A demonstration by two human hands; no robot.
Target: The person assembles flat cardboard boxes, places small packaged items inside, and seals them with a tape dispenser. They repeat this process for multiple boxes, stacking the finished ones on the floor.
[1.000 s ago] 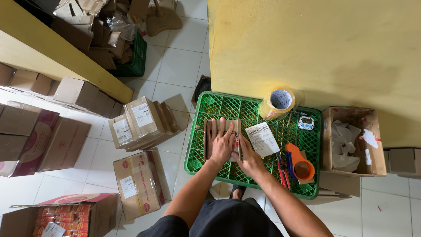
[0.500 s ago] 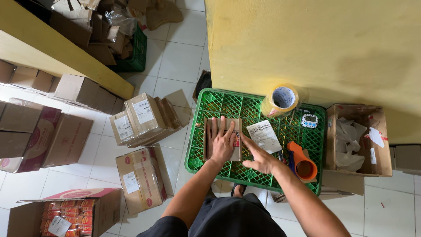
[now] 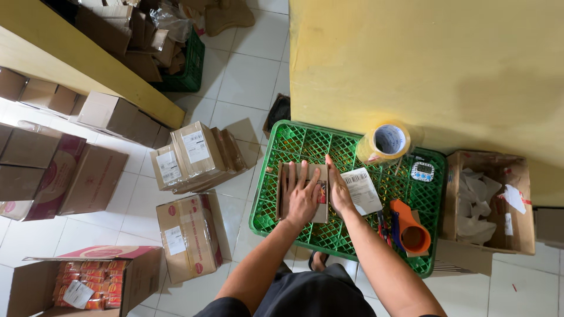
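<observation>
Both hands on a small cardboard box [image 3: 302, 191], centre frame.
I see my left hand [image 3: 304, 199] pressed flat on it, right hand [image 3: 339, 189] flat against its edge, grips released, atop the green crate [image 3: 294, 141].

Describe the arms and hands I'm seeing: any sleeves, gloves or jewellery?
Both forearms are bare, with no sleeves in view. The left hand and right hand wear no gloves, and I can make out no rings or watch. Dark clothing shows at the bottom edge.
</observation>
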